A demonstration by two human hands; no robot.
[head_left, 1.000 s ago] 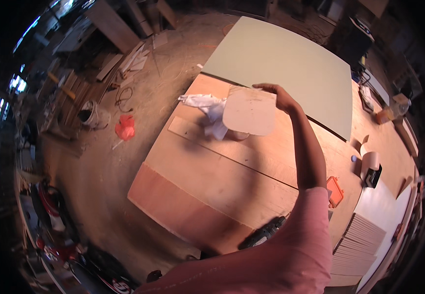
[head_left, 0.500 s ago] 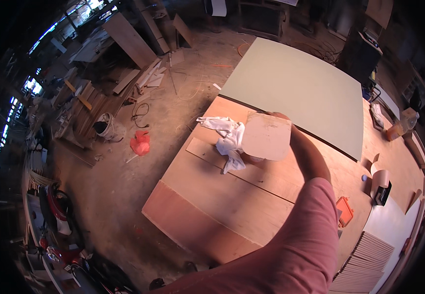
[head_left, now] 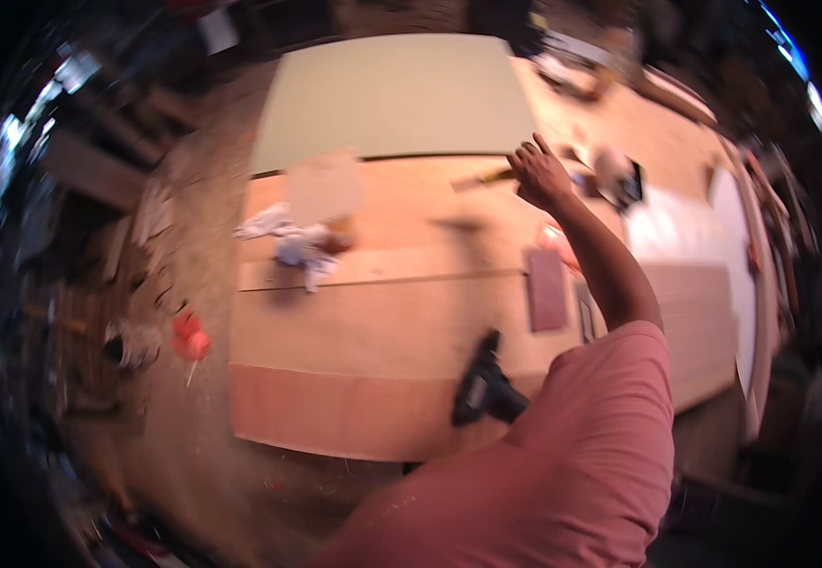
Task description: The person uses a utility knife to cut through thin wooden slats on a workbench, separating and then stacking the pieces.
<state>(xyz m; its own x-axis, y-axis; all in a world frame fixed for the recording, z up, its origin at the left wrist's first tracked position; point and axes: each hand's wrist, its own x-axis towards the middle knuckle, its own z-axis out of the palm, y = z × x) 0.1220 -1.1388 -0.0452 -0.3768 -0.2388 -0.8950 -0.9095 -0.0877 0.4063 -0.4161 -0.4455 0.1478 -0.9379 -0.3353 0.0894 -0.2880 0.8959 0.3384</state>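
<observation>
My right hand (head_left: 539,172), blurred, grips a scraper-like tool (head_left: 487,178) with a yellow handle and a thin flat end, held above the plywood top. Left of it, a pale board piece (head_left: 324,180) with rounded corners rests near a brown container (head_left: 338,235) and a crumpled white cloth (head_left: 272,221) on the plywood (head_left: 364,322). A black power tool (head_left: 475,383) lies at the near part of the plywood, and a maroon rectangular block (head_left: 546,290) lies beside my forearm. My left hand is not in view.
A pale green panel (head_left: 392,90) covers the far part of the table. At right are orange items (head_left: 555,239), a roll (head_left: 613,172) and a white sheet (head_left: 676,227). On the floor at left are a bucket (head_left: 132,343), a red bag (head_left: 190,336) and wood offcuts (head_left: 151,218).
My right hand has left the pale board piece and moved right, now holding the yellow-handled tool. The view has swung right, so the table appears more square-on and smeared by motion.
</observation>
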